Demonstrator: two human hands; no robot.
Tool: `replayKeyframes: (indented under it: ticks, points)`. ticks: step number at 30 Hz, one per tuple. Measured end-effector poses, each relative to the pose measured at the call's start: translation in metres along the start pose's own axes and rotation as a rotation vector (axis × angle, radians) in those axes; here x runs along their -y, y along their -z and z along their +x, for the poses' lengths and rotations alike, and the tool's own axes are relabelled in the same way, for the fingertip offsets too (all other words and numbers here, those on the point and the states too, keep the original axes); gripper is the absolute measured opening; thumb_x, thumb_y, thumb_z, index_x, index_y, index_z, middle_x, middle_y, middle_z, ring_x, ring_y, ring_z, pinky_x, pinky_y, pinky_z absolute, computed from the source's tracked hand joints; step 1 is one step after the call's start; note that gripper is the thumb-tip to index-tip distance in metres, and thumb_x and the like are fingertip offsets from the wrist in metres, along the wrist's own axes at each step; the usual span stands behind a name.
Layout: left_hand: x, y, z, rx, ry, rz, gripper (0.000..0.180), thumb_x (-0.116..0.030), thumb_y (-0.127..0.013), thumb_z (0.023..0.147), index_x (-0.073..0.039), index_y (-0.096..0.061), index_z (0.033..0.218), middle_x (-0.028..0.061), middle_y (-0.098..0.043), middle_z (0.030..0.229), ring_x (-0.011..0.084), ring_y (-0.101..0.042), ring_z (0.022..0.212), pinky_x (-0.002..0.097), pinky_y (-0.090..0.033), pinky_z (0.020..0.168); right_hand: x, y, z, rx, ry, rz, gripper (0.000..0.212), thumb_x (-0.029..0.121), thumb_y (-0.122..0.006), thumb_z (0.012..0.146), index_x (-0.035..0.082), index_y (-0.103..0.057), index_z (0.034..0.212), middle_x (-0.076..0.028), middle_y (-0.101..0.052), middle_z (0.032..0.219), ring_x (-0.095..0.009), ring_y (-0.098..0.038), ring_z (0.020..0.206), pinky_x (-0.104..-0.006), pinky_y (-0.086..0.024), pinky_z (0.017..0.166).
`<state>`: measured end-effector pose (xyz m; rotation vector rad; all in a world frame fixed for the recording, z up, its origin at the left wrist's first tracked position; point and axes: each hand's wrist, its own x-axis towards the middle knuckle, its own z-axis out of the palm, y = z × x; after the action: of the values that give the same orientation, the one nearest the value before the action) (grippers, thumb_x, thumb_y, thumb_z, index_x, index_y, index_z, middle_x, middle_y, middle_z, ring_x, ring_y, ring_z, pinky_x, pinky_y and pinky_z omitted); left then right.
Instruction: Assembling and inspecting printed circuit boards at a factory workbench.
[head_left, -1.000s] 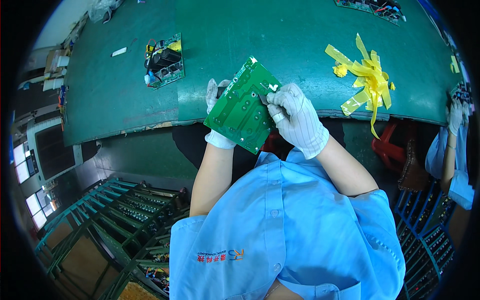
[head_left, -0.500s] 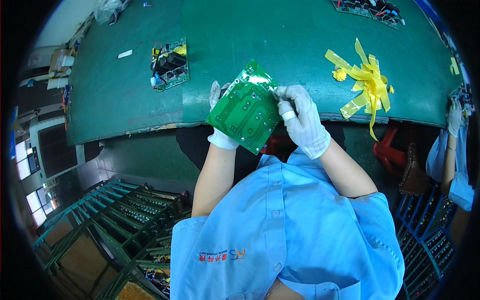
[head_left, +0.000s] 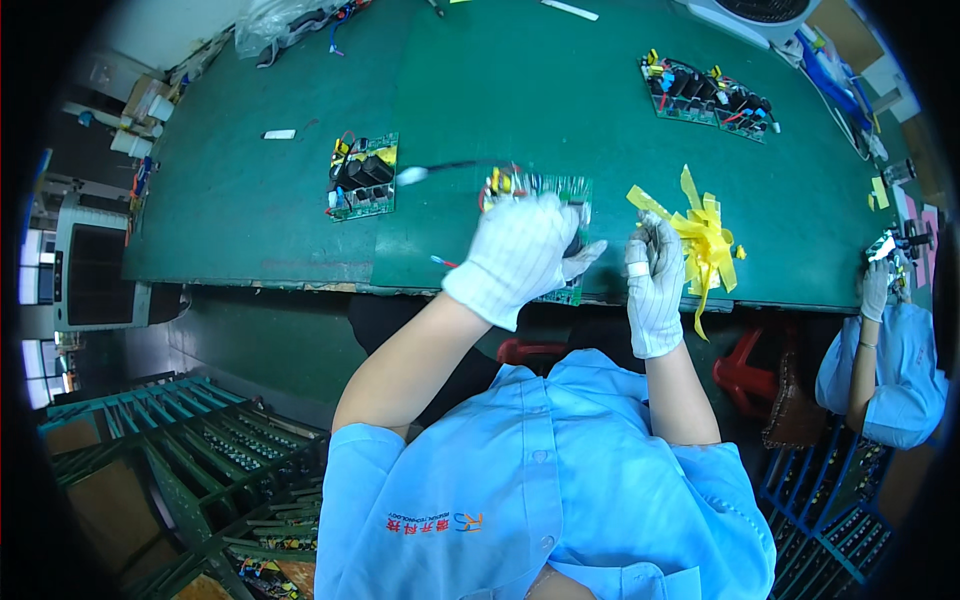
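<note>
A green circuit board (head_left: pixel 572 198) is component side up at the near table edge, slightly blurred. My gloved left hand (head_left: pixel 522 250) reaches over it from above, fingers curled onto its parts, thumb out to the right. A black cable with a white plug (head_left: pixel 412 175) trails leftward from the board. Right of it, my gloved right hand (head_left: pixel 654 285) is closed, its fingertips pinched beside a bunch of yellow tape strips (head_left: pixel 708 240). Whatever lies between those fingertips is too small to make out.
Another populated board (head_left: pixel 362 178) lies to the left, and a pair of boards (head_left: pixel 705 95) at the far right. A white strip (head_left: pixel 279 134) is on the green table (head_left: pixel 250 220). Racks of boards (head_left: pixel 200 450) stand behind on the left. A co-worker's gloved hand (head_left: pixel 875 290) works at the right.
The board has been turned from solder side up to component side up and lowered to the table. My left hand moved over its top; my right hand moved right, to the yellow tape.
</note>
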<state>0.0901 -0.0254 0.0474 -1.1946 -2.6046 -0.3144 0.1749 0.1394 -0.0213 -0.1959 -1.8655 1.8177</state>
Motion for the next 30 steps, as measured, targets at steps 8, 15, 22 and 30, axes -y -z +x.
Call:
replayKeyframes:
  ticks: [8,15,22,30]
  points:
    - [0.036,0.025,-0.011,-0.247,0.265,-0.58,0.028,-0.022,-0.059,0.097,-0.003,-0.063,0.117,0.0103,-0.064,0.095,0.0193,-0.063,0.083,0.0321,-0.052,0.078,-0.009,0.028,0.0,0.058,0.146,-0.338,0.028,0.007,-0.064,0.09,0.0,-0.059,0.117,-0.008,-0.057,0.089,-0.016,-0.055,0.072,-0.0305,-0.048,0.066]
    - [0.192,-0.014,-0.071,-0.203,0.679,0.106,0.045,-0.042,-0.068,0.086,-0.005,-0.065,0.113,0.0177,-0.067,0.111,0.0351,-0.062,0.106,0.0464,-0.049,0.092,0.022,-0.015,0.005,0.523,0.038,-0.773,0.035,0.029,-0.072,0.084,0.006,-0.061,0.107,-0.015,-0.062,0.094,-0.035,-0.065,0.078,-0.0437,-0.052,0.065]
    - [0.196,-0.035,-0.084,-0.323,0.429,0.335,0.055,-0.04,-0.074,0.079,-0.009,-0.059,0.121,0.0166,-0.062,0.122,0.0348,-0.059,0.114,0.0508,-0.045,0.096,0.005,-0.007,0.003,0.624,0.374,-0.881,0.036,0.024,-0.075,0.075,0.011,-0.061,0.106,-0.008,-0.06,0.077,-0.03,-0.063,0.069,-0.0429,-0.047,0.057]
    - [0.2,-0.024,-0.073,-0.197,0.501,0.378,0.051,-0.042,-0.072,0.08,-0.012,-0.061,0.119,0.0101,-0.064,0.122,0.0318,-0.061,0.108,0.0497,-0.047,0.091,0.032,0.017,0.004,0.549,0.705,-0.86,0.051,0.015,-0.08,0.066,0.009,-0.064,0.115,-0.003,-0.054,0.069,-0.022,-0.058,0.06,-0.0368,-0.044,0.051]
